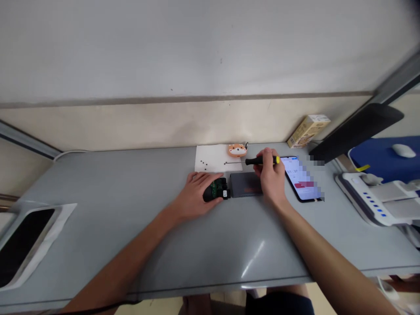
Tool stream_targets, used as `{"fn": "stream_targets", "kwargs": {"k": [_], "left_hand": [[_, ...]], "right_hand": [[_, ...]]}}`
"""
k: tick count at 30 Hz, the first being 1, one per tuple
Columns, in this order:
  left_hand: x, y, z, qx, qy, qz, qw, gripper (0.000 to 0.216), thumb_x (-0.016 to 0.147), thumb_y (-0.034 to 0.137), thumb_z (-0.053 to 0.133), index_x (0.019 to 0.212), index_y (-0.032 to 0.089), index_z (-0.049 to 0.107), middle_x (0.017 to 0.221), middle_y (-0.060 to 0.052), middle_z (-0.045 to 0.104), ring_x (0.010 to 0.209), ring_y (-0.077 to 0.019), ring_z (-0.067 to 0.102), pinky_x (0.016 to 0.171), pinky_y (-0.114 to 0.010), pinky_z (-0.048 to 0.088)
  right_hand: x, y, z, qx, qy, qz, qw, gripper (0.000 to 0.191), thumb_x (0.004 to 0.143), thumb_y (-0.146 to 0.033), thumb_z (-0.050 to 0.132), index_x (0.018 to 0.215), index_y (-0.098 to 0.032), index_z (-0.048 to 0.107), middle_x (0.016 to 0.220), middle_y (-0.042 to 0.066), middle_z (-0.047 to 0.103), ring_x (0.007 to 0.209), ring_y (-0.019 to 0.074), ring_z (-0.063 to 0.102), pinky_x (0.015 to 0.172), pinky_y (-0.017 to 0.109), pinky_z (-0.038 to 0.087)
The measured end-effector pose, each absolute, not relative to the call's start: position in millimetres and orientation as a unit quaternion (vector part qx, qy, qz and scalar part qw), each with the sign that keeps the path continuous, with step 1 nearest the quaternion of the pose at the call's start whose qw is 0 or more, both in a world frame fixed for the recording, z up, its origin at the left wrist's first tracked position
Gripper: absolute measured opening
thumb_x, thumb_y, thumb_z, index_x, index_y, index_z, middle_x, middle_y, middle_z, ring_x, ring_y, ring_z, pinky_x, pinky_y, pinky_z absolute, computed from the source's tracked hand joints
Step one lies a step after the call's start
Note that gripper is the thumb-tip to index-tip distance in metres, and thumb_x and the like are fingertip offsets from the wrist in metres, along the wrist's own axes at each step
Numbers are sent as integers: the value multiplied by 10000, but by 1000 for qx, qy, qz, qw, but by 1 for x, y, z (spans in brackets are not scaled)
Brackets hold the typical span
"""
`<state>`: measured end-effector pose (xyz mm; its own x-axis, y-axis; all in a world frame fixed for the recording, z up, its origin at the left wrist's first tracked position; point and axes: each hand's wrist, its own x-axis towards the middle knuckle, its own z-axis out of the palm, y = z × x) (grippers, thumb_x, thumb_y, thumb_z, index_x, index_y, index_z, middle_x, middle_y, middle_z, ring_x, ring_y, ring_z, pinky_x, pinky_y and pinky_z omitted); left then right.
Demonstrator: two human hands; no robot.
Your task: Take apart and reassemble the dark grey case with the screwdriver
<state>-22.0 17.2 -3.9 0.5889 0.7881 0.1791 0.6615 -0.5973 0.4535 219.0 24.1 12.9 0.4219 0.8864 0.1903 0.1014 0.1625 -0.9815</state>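
Bare forearms angled inward, left hand palm-down with fingers arched, right hand curled in a grip.

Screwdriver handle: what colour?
The screwdriver handle is black with a yellow end, best seen in the head view.

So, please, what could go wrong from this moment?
Small dark pieces, probably screws, lie loose on the paper; a bump might scatter them. The green board is uncovered in the left hand, so a slip of the screwdriver in the right hand could scratch it. The phone lies close beside that hand and might get knocked.
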Motion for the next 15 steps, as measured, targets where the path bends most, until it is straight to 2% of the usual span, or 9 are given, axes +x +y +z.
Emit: {"fn": "stream_targets", "kwargs": {"k": [6,15], "left_hand": [[-23,18,-3,878,406,185,172,543,925,378,690,1437,303,525,1399,-39,636,1282,-275,558,1145,-469,346],[-23,17,-8,858,423,213,202,557,888,382,733,1400,307,527,1406,-44,632,1318,-277,543,1169,-487,324]], "right_hand": [[215,27,8,-570,-378,401,609,514,884,-747,536,855,-234,553,652,-38,487,526,108,492,409,206,361],[220,26,14,-572,-378,409,602,529,880,-754,527,865,-228,583,632,-30,517,479,93,442,391,197,343]]}}
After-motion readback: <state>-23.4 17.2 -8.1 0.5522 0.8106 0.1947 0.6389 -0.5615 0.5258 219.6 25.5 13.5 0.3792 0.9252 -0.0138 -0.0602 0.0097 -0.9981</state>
